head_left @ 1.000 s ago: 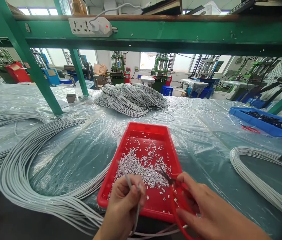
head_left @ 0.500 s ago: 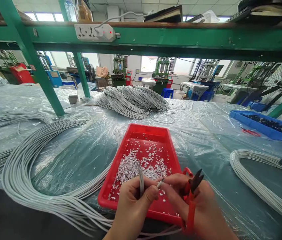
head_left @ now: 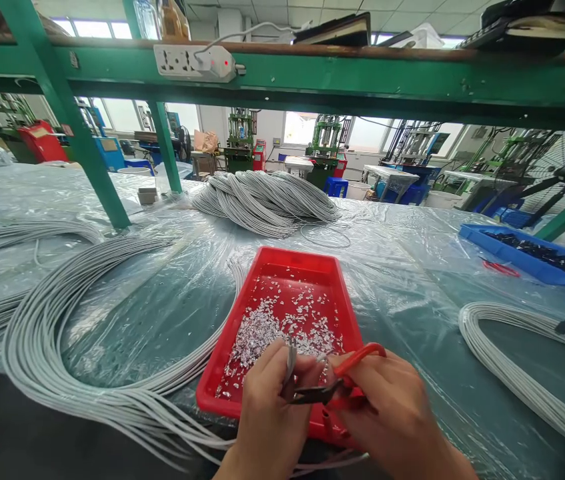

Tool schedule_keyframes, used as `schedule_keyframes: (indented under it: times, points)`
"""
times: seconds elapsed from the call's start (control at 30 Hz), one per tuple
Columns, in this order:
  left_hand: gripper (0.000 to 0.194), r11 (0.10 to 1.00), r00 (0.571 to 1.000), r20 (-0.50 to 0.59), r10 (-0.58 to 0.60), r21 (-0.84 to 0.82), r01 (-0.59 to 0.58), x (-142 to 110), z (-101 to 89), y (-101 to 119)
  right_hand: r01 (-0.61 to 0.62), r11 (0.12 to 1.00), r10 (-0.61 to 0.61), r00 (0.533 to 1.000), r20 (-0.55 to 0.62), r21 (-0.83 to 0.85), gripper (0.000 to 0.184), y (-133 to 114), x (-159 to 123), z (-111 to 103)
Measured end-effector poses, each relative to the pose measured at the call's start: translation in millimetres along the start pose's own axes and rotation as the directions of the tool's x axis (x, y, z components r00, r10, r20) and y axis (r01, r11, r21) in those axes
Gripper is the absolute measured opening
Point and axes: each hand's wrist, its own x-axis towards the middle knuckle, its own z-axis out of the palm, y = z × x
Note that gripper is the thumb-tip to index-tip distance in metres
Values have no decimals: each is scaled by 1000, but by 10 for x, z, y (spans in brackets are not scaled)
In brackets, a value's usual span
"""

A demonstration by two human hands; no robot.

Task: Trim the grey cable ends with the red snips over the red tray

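Note:
My left hand (head_left: 275, 397) is closed around grey cable ends (head_left: 291, 360) that stick up between thumb and fingers. In my right hand (head_left: 392, 393) are red-handled cutting pliers (head_left: 357, 360), their dark jaws pointing left across to my left thumb. A pale cable tip shows between the two hands; which fingers pinch it is partly hidden. Both hands are over the near edge of a red tray (head_left: 307, 263), which holds many small silvery scraps (head_left: 262, 330).
A looped cable bundle (head_left: 37, 347) lies to the left, another (head_left: 492, 333) to the right. A large cable coil (head_left: 267, 200) sits behind the tray. At right are a blue tray (head_left: 527, 257) of dark parts and red-handled tool (head_left: 499, 268). A green frame (head_left: 362, 80) crosses above.
The pliers have swung from pointing up beside my right hand to pointing left at my left hand. My right hand has turned over, and my left hand has shifted slightly.

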Motion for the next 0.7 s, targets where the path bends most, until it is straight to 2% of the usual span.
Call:
schedule_keyframes:
  times: [0.07, 0.1, 0.17, 0.2, 0.23, 0.27, 0.3, 0.33, 0.37, 0.4, 0.5, 0.57, 0.63, 0.7]
  points:
    - [13, 996, 997, -10, 82, 48, -82, -8, 10, -23, 22, 1000, -22, 1000, 18, 15, 23, -26, -14, -22]
    - [13, 994, 996, -3, 87, 59, -87, -7, 12, -31, 10, 999, -11, 999, 38, 34, 22, -37, -21, -38]
    - [14, 1000, 999, 33, 1, 21, -1, 8, 2, -34, -45, 995, 37, 994, 102, 84, 18, -39, -27, -77]
    - [15, 996, 995, 62, -84, -28, 86, 22, -11, -32, -154, 977, 130, 979, 158, 148, 18, -20, -25, -99]
    - [16, 978, 979, 96, -182, -81, 190, 39, -28, -30, -311, 923, 260, 938, 227, 228, 20, 14, -20, -121]
    - [17, 948, 951, 143, -274, -130, 292, 58, -50, -31, -480, 822, 392, 867, 308, 306, 21, 64, -13, -139]
    - [18, 908, 917, 191, -351, -171, 383, 77, -73, -36, -623, 689, 492, 777, 392, 369, 22, 126, -5, -151]
    - [21, 864, 881, 234, -411, -209, 459, 96, -97, -44, -723, 557, 552, 690, 468, 409, 23, 194, 0, -156]
    - [26, 821, 851, 270, -451, -247, 514, 112, -119, -55, -775, 462, 571, 632, 523, 432, 26, 260, 0, -154]
    - [32, 781, 827, 296, -479, -286, 555, 125, -138, -68, -782, 431, 559, 623, 546, 450, 32, 319, -5, -144]
    - [47, 691, 778, 330, -535, -360, 627, 144, -179, -105, -763, 420, 489, 646, 586, 492, 50, 399, -54, -110]
    - [46, 691, 768, 358, -530, -343, 637, 139, -195, -124, -763, 407, 461, 647, 608, 503, 47, 372, -95, -123]
    - [42, 726, 779, 368, -508, -303, 617, 122, -206, -143, -797, 443, 453, 594, 665, 410, 32, 326, -121, -187]
    - [37, 764, 798, 353, -489, -269, 587, 100, -211, -166, -795, 578, 468, 510, 722, 186, 18, 311, -132, -286]
